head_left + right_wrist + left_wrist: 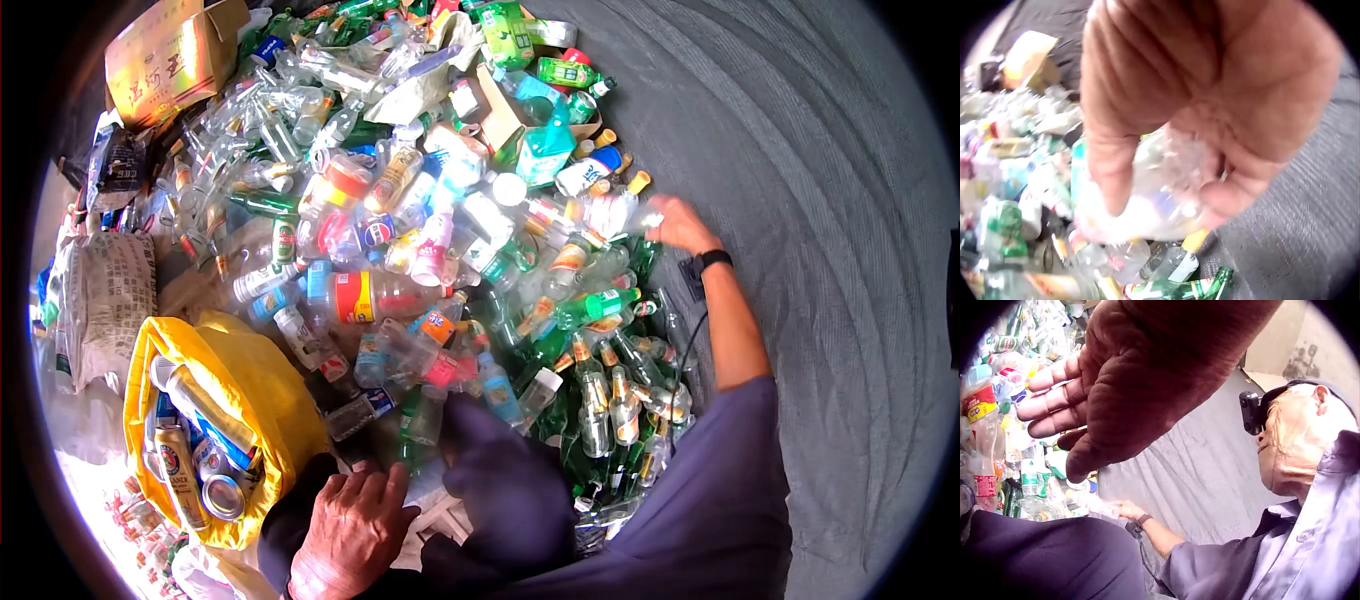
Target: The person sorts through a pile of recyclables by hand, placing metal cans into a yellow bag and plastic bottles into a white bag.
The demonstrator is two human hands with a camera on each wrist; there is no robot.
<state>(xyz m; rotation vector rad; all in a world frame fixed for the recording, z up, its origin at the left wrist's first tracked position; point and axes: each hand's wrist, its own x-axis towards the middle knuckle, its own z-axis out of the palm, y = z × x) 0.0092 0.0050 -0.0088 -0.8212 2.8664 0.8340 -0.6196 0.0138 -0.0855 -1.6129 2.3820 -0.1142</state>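
Note:
My right hand grips a clear plastic bottle at the right edge of the pile. In the right wrist view the fingers and thumb of the hand curl round the blurred clear bottle, above glass bottles. My left hand is low in the head view, near my legs, holding nothing. Seen from the left wrist, that hand has its fingers extended and the palm bare. Nearest to it in the head view is a clear bottle.
A yellow bag of cans stands at the left, below a white woven sack. Behind them sits a cardboard box. Green and clear glass bottles lie on the pile's near right side. Dark grey fabric spreads along the right.

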